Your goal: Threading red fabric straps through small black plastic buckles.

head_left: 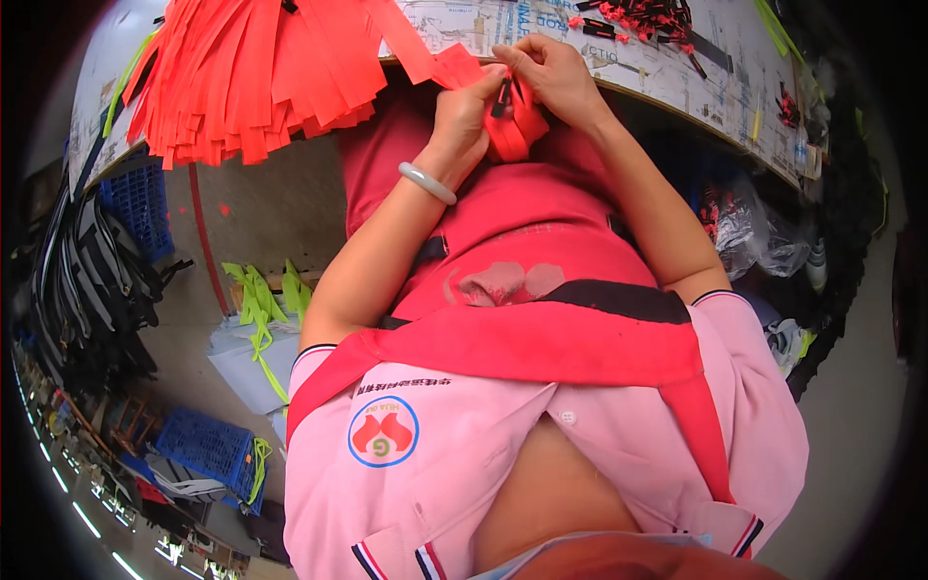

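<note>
Red strap (512,147): hanging looped at upper centre of the frame, beside the bench (638,72).
Handling: probably weighing little, bending softly, resisting damage.
Hold: best pinching flat across the width, near the black piece (502,97).
Left hand (464,114): clamping the strap between thumb and fingers.
Right hand (561,82): bunching fingertips at the strap's top; hiding the contact, so cannot tell grip from touch.
Bench edge: running close behind the strap.
Room: narrowing upper left by fanned red strips (261,82); opening below, over the red apron (570,208).

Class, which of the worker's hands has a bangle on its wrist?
The left hand, nearer the fanned red strips: a pale bangle rings its wrist. The right hand has a bare wrist.
</note>
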Motion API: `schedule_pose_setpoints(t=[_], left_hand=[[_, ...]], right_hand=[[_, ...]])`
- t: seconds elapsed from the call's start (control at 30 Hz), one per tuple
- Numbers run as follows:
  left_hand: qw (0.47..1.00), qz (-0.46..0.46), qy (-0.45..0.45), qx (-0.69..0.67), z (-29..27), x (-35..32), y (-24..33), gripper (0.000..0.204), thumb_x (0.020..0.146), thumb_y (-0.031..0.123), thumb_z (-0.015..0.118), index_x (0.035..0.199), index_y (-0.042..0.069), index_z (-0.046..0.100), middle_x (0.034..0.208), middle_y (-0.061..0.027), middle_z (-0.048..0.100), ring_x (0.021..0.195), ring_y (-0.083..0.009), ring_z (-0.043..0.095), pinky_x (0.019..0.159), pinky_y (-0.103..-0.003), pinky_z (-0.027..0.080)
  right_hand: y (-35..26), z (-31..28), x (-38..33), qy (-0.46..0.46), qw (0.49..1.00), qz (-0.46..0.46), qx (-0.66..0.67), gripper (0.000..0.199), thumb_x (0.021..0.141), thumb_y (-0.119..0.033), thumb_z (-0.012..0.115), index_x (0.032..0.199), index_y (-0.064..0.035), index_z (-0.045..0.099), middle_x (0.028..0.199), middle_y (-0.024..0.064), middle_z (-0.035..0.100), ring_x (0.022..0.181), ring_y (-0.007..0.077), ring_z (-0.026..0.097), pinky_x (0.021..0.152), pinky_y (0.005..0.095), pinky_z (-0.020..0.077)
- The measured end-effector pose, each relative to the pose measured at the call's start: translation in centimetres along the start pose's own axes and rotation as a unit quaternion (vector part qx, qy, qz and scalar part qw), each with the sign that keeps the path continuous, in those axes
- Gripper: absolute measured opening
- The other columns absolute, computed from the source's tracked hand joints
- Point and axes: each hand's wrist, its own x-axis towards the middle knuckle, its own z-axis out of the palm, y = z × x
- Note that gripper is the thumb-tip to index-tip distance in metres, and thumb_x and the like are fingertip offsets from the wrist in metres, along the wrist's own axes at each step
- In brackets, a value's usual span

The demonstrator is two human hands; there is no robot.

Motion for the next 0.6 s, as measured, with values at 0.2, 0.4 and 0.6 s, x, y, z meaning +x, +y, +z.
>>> schedule_pose_setpoints(t=[0.2, 0.4, 0.6], left_hand=[[0.977, 0.157, 0.035, 0.138, 1.4, -3.6, 2.0, 0.007, 0.085, 0.007, 0.067, 0.089, 0.002, 0.065, 0.078, 0.0002, 0.064, 0.067, -0.0071, 0.058, 0.059, -0.021, 0.047], [0.967, 0.192, 0.006, 0.164, 1.1, -4.2, 3.1, 0.004, 0.086, 0.006, 0.064, 0.086, 0.002, 0.064, 0.073, 0.0039, 0.059, 0.061, -0.0032, 0.051, 0.054, -0.018, 0.041], [0.952, 0.241, -0.013, 0.189, 1.5, -5.3, 4.5, 0.002, 0.086, 0.003, 0.064, 0.087, 0.001, 0.063, 0.072, 0.0037, 0.057, 0.060, -0.0029, 0.050, 0.052, -0.019, 0.040]], right_hand=[[-3.6, -1.4, -3.0, -0.093, 0.975, 0.104, 0.175, 0.025, 0.089, -0.027, 0.065, 0.089, -0.0017, 0.065, 0.067, -0.0005, 0.060, 0.055, 0.0039, 0.053, 0.048, 0.0186, 0.0404], [-5.8, -0.5, -3.9, -0.086, 0.973, 0.070, 0.201, 0.026, 0.089, -0.025, 0.066, 0.093, 0.0012, 0.064, 0.078, 0.0001, 0.062, 0.070, 0.0035, 0.053, 0.062, 0.0193, 0.0450], [-3.9, 2.2, -5.5, -0.081, 0.979, -0.059, 0.175, 0.019, 0.089, -0.013, 0.062, 0.102, 0.0006, 0.062, 0.084, 0.0013, 0.062, 0.073, 0.0067, 0.055, 0.067, 0.0228, 0.0467]])
